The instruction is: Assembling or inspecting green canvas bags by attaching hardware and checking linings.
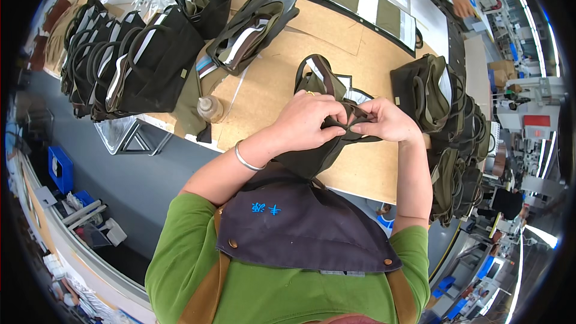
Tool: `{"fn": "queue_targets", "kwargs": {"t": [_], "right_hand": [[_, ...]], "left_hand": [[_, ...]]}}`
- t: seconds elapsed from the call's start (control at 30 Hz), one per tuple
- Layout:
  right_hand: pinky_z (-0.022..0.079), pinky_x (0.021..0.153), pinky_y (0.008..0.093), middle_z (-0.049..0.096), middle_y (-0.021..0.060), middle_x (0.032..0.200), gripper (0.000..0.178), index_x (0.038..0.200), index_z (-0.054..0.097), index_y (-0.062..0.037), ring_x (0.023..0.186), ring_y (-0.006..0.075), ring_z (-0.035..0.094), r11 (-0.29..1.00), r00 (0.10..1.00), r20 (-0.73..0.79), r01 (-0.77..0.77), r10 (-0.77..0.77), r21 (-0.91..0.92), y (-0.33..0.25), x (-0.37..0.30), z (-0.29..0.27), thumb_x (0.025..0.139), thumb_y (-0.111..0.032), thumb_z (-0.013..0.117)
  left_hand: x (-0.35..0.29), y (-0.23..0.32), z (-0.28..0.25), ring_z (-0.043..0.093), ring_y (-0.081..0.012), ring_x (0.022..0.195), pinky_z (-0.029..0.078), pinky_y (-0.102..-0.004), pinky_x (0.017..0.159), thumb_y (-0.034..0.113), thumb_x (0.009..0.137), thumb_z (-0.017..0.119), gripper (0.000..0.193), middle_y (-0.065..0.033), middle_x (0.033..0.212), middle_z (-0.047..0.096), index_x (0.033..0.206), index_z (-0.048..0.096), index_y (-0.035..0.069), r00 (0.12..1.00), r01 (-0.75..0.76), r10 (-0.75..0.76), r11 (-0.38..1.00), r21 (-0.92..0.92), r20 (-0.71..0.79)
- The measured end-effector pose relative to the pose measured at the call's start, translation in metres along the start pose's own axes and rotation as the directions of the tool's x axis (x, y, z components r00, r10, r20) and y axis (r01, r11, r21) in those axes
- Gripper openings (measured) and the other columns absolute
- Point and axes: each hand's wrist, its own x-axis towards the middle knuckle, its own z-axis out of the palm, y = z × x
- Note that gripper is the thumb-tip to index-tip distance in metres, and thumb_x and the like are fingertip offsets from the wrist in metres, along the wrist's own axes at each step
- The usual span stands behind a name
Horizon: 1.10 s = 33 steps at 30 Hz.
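Observation:
A dark tote bag (309, 161) with an olive inside part and a brown zip edged in white stands at the near edge of the table, close against my apron. Thumb and fingers of my left hand (309, 121) pinch the dark fabric at its top edge. Just to the right, my right hand (387, 121) grips the same edge, so the two thumbs nearly meet. Whatever small part lies between the fingertips is hidden. One bag handle loops up beyond my left hand.
Several similar bags (165, 63) stand in a row at the left, and more bags (414, 93) line the right edge. A small clear bottle (210, 109) sits left of my hands. Flat bag panels (360, 3) lie at the back, near another person's hand (461, 3).

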Motion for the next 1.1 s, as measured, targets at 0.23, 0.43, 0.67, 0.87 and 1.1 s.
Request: {"fn": "queue_targets", "kwargs": {"t": [0.23, 0.43, 0.67, 0.87, 1.1], "right_hand": [[0.044, 0.062, 0.0218, 0.062, -0.0043, 0.076, 0.007, 0.090, 0.068, 0.0004, 0.071, 0.0022, 0.051, 0.999, 1.000, -0.004, 0.001, -0.002, -0.037, -0.001, 0.001, 0.000, 0.083, 0.000, 0.070], [0.045, 0.063, 0.0226, 0.063, -0.0034, 0.076, 0.007, 0.090, 0.068, 0.0007, 0.071, 0.0031, 0.051, 0.999, 1.000, -0.018, 0.000, -0.001, -0.040, -0.002, 0.001, 0.002, 0.083, 0.000, 0.070], [0.046, 0.063, 0.0237, 0.063, -0.0025, 0.076, 0.010, 0.091, 0.069, 0.0012, 0.071, 0.0032, 0.052, 0.988, 1.000, -0.022, -0.006, 0.002, -0.151, 0.006, 0.005, -0.002, 0.081, 0.000, 0.071], [0.047, 0.065, 0.0234, 0.065, -0.0024, 0.078, 0.011, 0.093, 0.068, 0.0012, 0.073, 0.0032, 0.054, 0.999, 1.000, -0.019, 0.008, -0.009, -0.035, 0.004, 0.005, 0.000, 0.082, 0.000, 0.071], [0.047, 0.066, 0.0228, 0.065, -0.0024, 0.079, 0.017, 0.094, 0.069, 0.0000, 0.074, 0.0029, 0.055, 0.997, 1.000, -0.013, 0.018, -0.020, -0.081, 0.001, 0.007, 0.003, 0.079, -0.003, 0.077]], "left_hand": [[-0.001, -0.001, 0.008, 0.061, -0.0215, 0.081, 0.039, -0.0358, 0.075, 0.019, 0.075, 0.078, 0.012, 0.0018, 0.078, 0.063, 0.081, 0.068, 0.015, 0.997, 0.014, -0.017, 0.999, -0.040, -0.071], [-0.002, 0.000, 0.015, 0.057, -0.0202, 0.076, 0.035, -0.0354, 0.073, 0.016, 0.074, 0.078, 0.010, 0.0018, 0.074, 0.060, 0.077, 0.068, 0.015, 0.992, 0.004, -0.009, 0.999, -0.040, -0.126], [-0.005, -0.002, 0.027, 0.054, -0.0191, 0.073, 0.033, -0.0350, 0.072, 0.013, 0.074, 0.077, 0.013, 0.0015, 0.073, 0.055, 0.079, 0.065, 0.015, 0.980, -0.072, 0.082, 0.996, 0.059, -0.184], [-0.005, -0.002, 0.013, 0.058, -0.0187, 0.080, 0.035, -0.0349, 0.074, 0.016, 0.076, 0.078, 0.015, 0.0011, 0.080, 0.057, 0.084, 0.066, 0.014, 0.993, -0.037, 0.038, 0.999, 0.016, -0.112], [-0.005, -0.006, 0.001, 0.060, -0.0178, 0.086, 0.037, -0.0339, 0.077, 0.017, 0.077, 0.078, 0.019, 0.0016, 0.086, 0.061, 0.093, 0.067, 0.015, 1.000, -0.012, 0.012, 1.000, 0.026, -0.018]]}}
